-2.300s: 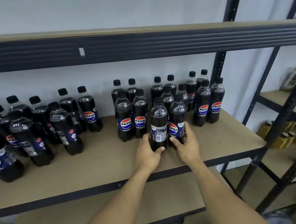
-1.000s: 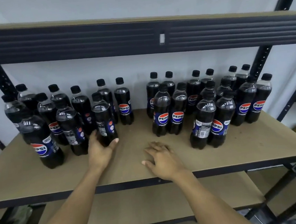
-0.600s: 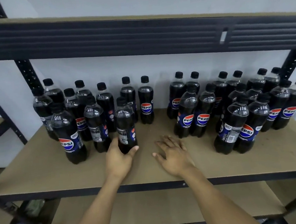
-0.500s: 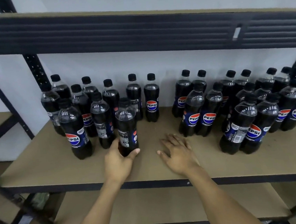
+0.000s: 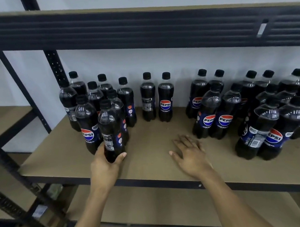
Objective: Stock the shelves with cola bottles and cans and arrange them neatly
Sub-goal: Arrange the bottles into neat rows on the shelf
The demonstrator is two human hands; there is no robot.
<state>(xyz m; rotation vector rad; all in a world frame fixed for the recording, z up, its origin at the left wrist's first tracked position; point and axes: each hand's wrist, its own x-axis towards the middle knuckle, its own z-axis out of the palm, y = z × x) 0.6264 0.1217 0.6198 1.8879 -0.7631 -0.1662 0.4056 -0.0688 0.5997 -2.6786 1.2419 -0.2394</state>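
My left hand (image 5: 104, 166) grips the base of a cola bottle (image 5: 110, 124) that stands at the front of the left cluster of bottles (image 5: 87, 123) on the tan shelf board (image 5: 149, 150). Its label faces away, with the barcode toward me. My right hand (image 5: 190, 153) rests flat on the board with fingers spread, holding nothing. Two bottles (image 5: 166, 100) stand alone at the back centre. A larger group of cola bottles (image 5: 255, 114) fills the right side. No cans are in view.
A dark metal beam of the upper shelf (image 5: 137, 28) runs overhead. Black uprights (image 5: 55, 67) stand at the left. A lower shelf board (image 5: 163, 203) lies below, and another tan shelf (image 5: 3, 116) sits to the far left. A white wall is behind.
My hands left the right-hand group; my left hand took a bottle in the left cluster and slid it closer to its neighbours. My right hand stayed flat on the board. My view shifted left.
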